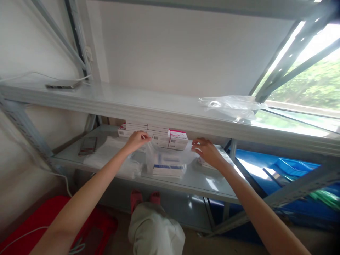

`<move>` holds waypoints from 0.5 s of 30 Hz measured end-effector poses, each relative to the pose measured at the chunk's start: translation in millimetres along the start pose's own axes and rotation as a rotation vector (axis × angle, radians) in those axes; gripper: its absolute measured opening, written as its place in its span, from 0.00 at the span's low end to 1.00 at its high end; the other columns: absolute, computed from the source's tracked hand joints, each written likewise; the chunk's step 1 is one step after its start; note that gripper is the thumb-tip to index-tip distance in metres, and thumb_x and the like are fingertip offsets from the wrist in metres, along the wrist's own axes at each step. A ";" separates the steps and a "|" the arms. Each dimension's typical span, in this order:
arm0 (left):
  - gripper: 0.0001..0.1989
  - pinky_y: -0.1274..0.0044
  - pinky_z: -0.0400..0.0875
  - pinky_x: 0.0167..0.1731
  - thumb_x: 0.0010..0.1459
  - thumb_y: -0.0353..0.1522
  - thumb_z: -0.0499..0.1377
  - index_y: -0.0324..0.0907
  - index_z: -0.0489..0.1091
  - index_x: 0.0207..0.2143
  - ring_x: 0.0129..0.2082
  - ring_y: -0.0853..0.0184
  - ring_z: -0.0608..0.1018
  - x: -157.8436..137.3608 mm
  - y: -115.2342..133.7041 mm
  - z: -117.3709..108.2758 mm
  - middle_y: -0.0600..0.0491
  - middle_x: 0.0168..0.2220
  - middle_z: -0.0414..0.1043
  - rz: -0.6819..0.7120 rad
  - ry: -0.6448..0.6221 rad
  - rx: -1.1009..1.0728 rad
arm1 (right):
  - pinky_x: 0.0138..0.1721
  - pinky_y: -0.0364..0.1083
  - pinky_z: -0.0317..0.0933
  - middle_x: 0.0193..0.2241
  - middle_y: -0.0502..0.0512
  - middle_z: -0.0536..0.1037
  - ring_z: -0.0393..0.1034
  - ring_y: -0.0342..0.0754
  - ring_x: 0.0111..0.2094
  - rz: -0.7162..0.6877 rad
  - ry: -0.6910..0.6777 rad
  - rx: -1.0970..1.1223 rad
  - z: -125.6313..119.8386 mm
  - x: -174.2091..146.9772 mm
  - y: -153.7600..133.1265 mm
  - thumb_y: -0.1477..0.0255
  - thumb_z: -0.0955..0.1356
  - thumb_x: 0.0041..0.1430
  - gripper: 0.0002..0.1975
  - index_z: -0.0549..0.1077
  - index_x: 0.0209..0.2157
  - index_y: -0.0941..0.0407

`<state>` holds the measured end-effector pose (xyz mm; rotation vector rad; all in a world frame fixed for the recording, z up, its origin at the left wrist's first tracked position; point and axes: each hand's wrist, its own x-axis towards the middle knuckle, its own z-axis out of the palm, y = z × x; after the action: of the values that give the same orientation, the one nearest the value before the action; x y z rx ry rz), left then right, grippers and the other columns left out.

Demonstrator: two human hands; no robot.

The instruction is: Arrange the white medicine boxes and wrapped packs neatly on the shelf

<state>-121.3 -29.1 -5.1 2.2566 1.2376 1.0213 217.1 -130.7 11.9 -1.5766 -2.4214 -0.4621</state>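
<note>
A clear plastic bag [149, 157] stands on the lower shelf, with its mouth spread between my hands. Inside it lie white boxes with a blue band [168, 170]. My left hand [137, 141] is closed in a pinch on the bag's left edge. On the opposite side, the curled fingers of my right hand [205, 150] grip the bag's right edge. Just behind the bag are stacked white-and-pink boxes [177, 140]. Flat plastic bags [114, 159] lie in a pile to the left, below my left forearm.
The upper shelf [148, 102] overhangs the boxes and carries a crumpled plastic bag [231, 104] and a flat device [63, 84]. A dark item [87, 146] sits at the lower shelf's left. Papers or boxes [209, 163] lie beneath my right wrist. A red stool [103, 226] stands lower left.
</note>
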 end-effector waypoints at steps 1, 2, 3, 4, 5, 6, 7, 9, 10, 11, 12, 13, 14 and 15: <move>0.12 0.77 0.65 0.31 0.51 0.40 0.61 0.41 0.74 0.25 0.29 0.65 0.75 2.2 -3.1 4.4 0.52 0.27 0.76 -0.004 0.032 -0.052 | 0.49 0.50 0.59 0.43 0.57 0.76 0.68 0.51 0.46 0.045 0.061 0.072 2.4 2.5 2.7 0.74 0.62 0.62 0.12 0.77 0.35 0.54; 0.12 0.76 0.66 0.32 0.50 0.40 0.62 0.40 0.74 0.25 0.29 0.65 0.75 4.3 -5.6 9.0 0.51 0.28 0.75 -0.004 0.064 -0.105 | 0.48 0.49 0.60 0.43 0.57 0.77 0.69 0.51 0.45 0.096 0.105 0.154 5.4 5.3 5.6 0.73 0.62 0.62 0.12 0.77 0.36 0.55; 0.12 0.76 0.67 0.33 0.50 0.40 0.62 0.40 0.73 0.25 0.30 0.65 0.75 6.2 -7.5 13.6 0.51 0.28 0.75 0.002 0.093 -0.158 | 0.46 0.49 0.62 0.41 0.57 0.78 0.71 0.50 0.42 0.151 0.127 0.244 8.8 8.2 8.6 0.72 0.61 0.61 0.12 0.76 0.36 0.55; 0.12 0.76 0.68 0.34 0.50 0.40 0.61 0.40 0.73 0.25 0.31 0.65 0.76 7.9 -8.5 18.0 0.50 0.29 0.75 0.016 0.121 -0.207 | 0.45 0.49 0.63 0.39 0.56 0.78 0.72 0.49 0.40 0.204 0.133 0.339 12.1 11.3 11.3 0.70 0.62 0.61 0.11 0.76 0.36 0.55; 0.11 0.75 0.68 0.37 0.50 0.39 0.61 0.40 0.72 0.26 0.33 0.64 0.76 9.3 -8.6 22.2 0.50 0.30 0.75 0.036 0.146 -0.251 | 0.43 0.49 0.64 0.37 0.55 0.79 0.73 0.49 0.37 0.249 0.127 0.433 15.2 14.5 13.4 0.69 0.62 0.60 0.11 0.76 0.35 0.55; 0.11 0.75 0.69 0.39 0.50 0.39 0.60 0.40 0.71 0.26 0.35 0.64 0.77 10.3 -8.0 26.1 0.49 0.32 0.75 0.055 0.164 -0.290 | 0.42 0.49 0.64 0.35 0.55 0.79 0.73 0.50 0.36 0.281 0.116 0.522 17.8 17.7 14.7 0.68 0.63 0.58 0.11 0.76 0.35 0.55; 0.10 0.74 0.69 0.41 0.51 0.39 0.60 0.40 0.70 0.26 0.38 0.63 0.77 11.1 -6.8 29.8 0.49 0.34 0.75 0.068 0.169 -0.327 | 0.43 0.49 0.65 0.35 0.55 0.80 0.73 0.50 0.36 0.295 0.108 0.611 19.9 20.7 15.1 0.67 0.63 0.57 0.11 0.76 0.35 0.56; 0.10 0.73 0.69 0.43 0.52 0.39 0.59 0.40 0.67 0.27 0.41 0.62 0.77 11.6 -3.3 36.8 0.48 0.35 0.76 0.068 0.139 -0.410 | 0.45 0.51 0.64 0.37 0.57 0.80 0.73 0.52 0.40 0.281 0.077 0.785 22.8 25.3 13.2 0.64 0.64 0.55 0.12 0.76 0.35 0.56; 0.10 0.73 0.69 0.44 0.53 0.39 0.58 0.41 0.65 0.27 0.41 0.62 0.77 11.5 -1.2 40.0 0.48 0.35 0.76 0.060 0.112 -0.456 | 0.47 0.52 0.64 0.39 0.57 0.80 0.73 0.53 0.43 0.273 0.041 0.870 24.1 26.7 11.2 0.63 0.64 0.55 0.13 0.76 0.36 0.55; 0.10 0.72 0.69 0.44 0.55 0.39 0.57 0.41 0.63 0.27 0.41 0.62 0.78 11.1 1.0 42.9 0.48 0.35 0.77 0.050 0.084 -0.501 | 0.48 0.53 0.63 0.41 0.58 0.79 0.72 0.53 0.44 0.277 -0.002 0.955 25.7 27.4 8.6 0.62 0.64 0.55 0.15 0.76 0.37 0.55; 0.11 0.72 0.69 0.44 0.56 0.39 0.56 0.42 0.62 0.27 0.40 0.63 0.78 10.5 3.1 45.7 0.48 0.34 0.77 0.042 0.062 -0.541 | 0.49 0.53 0.63 0.41 0.58 0.79 0.72 0.53 0.46 0.291 -0.045 1.041 27.8 27.5 5.6 0.60 0.63 0.56 0.16 0.76 0.37 0.55; 0.11 0.72 0.69 0.45 0.57 0.39 0.54 0.42 0.60 0.28 0.39 0.63 0.78 9.9 5.2 48.1 0.49 0.33 0.77 0.039 0.052 -0.573 | 0.49 0.54 0.63 0.41 0.58 0.79 0.72 0.53 0.46 0.311 -0.078 1.128 30.4 27.2 2.4 0.60 0.61 0.57 0.17 0.76 0.37 0.55; 0.10 0.72 0.69 0.44 0.58 0.39 0.54 0.43 0.59 0.28 0.38 0.64 0.78 9.5 7.3 50.2 0.50 0.32 0.77 0.042 0.049 -0.595 | 0.49 0.54 0.62 0.40 0.59 0.79 0.72 0.53 0.45 0.335 -0.092 1.213 33.7 26.8 -1.2 0.60 0.60 0.58 0.17 0.75 0.35 0.55; 0.11 0.73 0.69 0.43 0.59 0.39 0.53 0.43 0.59 0.28 0.36 0.65 0.78 9.3 9.4 52.2 0.51 0.30 0.76 0.051 0.047 -0.607 | 0.49 0.53 0.63 0.37 0.58 0.79 0.73 0.52 0.44 0.357 -0.085 1.298 37.3 26.7 -5.1 0.60 0.59 0.59 0.17 0.74 0.32 0.55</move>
<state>-73.9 -25.3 -30.3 1.8014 0.7469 1.2673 201.4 -96.1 -14.2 -1.2551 -1.6510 1.0390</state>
